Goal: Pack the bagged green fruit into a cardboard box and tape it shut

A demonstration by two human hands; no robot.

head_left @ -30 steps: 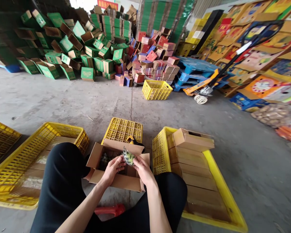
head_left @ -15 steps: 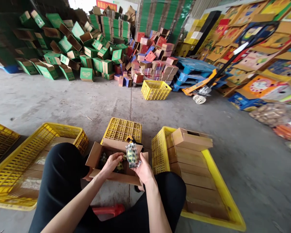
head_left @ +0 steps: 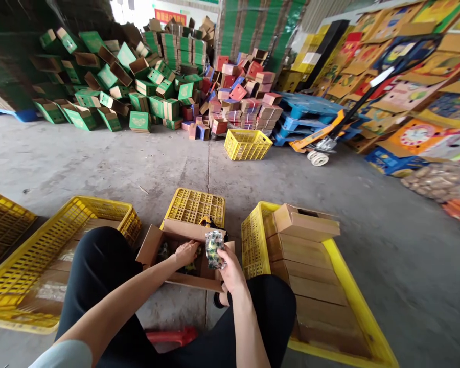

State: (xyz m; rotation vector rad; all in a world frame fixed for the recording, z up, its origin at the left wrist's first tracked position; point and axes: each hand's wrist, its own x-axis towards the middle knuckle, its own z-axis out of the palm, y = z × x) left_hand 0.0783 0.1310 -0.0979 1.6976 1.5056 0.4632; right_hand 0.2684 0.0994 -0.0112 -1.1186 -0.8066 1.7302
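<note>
An open cardboard carton stands between my knees, with several small patterned packets inside. My left hand reaches down into it, fingers curled together over the contents; what they grip is hidden. Above the carton's right side, my right hand pinches a shiny clear packet with a dark green and yellow pattern, held upright.
Behind the carton is an upturned yellow crate. A yellow crate full of brown cartons stands right; another yellow crate with cartons stands left. A red plastic object lies below me. Farther off is a pallet jack.
My left hand has moved forward and right, deeper into the carton. My right hand has shifted slightly right with the packet, which now stands more upright. The view has shifted slightly.
</note>
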